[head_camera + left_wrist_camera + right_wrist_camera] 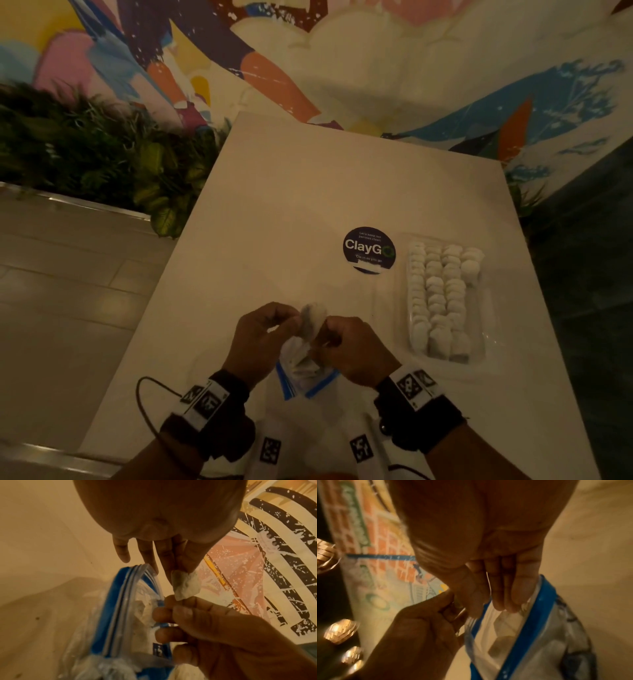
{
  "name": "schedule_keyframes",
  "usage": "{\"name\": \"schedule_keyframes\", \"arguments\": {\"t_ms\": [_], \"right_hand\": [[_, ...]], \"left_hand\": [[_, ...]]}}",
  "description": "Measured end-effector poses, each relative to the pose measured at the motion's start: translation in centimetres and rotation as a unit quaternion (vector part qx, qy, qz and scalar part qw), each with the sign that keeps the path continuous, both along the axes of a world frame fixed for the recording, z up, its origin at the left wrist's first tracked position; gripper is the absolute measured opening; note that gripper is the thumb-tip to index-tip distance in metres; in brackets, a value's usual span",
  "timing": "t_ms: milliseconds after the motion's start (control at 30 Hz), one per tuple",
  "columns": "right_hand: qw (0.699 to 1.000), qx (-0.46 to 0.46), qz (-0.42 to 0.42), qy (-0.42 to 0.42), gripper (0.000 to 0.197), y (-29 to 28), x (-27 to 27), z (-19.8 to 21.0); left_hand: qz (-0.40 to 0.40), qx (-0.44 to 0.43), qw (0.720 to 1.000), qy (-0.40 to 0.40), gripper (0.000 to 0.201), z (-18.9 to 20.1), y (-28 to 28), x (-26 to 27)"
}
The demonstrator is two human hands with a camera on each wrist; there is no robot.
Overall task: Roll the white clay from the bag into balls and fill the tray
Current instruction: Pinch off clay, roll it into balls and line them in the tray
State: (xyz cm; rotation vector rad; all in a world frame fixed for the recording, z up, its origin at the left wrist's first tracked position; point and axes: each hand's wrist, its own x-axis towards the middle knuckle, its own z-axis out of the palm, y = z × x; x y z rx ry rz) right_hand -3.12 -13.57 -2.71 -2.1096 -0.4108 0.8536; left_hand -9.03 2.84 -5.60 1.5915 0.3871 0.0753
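Note:
My left hand (pixel 293 320) pinches a flat scrap of white clay (pixel 185 586) between thumb and fingertips, just above the bag's mouth. The same clay (pixel 313 318) shows as a pale lump between both hands in the head view. My right hand (pixel 337 337) curls its fingers (pixel 513 599) over the rim of the clear zip bag (pixel 527 635), whose blue strip (pixel 111 608) gapes wide; its upper fingers touch the scrap's lower end. More white clay lies inside the bag (pixel 305 370). A clear tray (pixel 486 329) to the right holds several rows of white clay balls (pixel 442 294).
A round dark "ClayGo" sticker (pixel 369 250) sits on the white table (pixel 274 205) left of the tray. Green plants (pixel 102 154) border the table's left side, and a painted wall stands behind. A black cable (pixel 145 404) loops off my left wrist.

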Motion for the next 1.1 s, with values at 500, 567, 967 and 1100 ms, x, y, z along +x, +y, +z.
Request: {"name": "schedule_keyframes", "arguments": {"t_ms": [500, 567, 967, 1100], "right_hand": [[0.944, -0.223, 0.206, -0.125, 0.019, 1.8, -1.0, 0.2], [0.956, -0.200, 0.177, -0.121, 0.016, 1.5, -0.9, 0.2], [0.993, -0.072, 0.064, -0.072, 0.011, -0.5, 0.2, -0.9], [0.999, 0.003, 0.013, -0.030, 0.009, -1.2, 0.4, -0.2]], "left_hand": [[-0.028, 0.046, 0.998, 0.042, 0.020, -0.7, 0.5, -0.7], [-0.032, 0.039, 0.998, 0.043, 0.027, -0.7, 0.6, -0.7], [-0.038, 0.004, 0.998, 0.040, 0.015, 0.0, 0.1, -0.4], [-0.028, -0.018, 0.998, 0.052, 0.022, -0.1, 0.2, -0.3]]}}
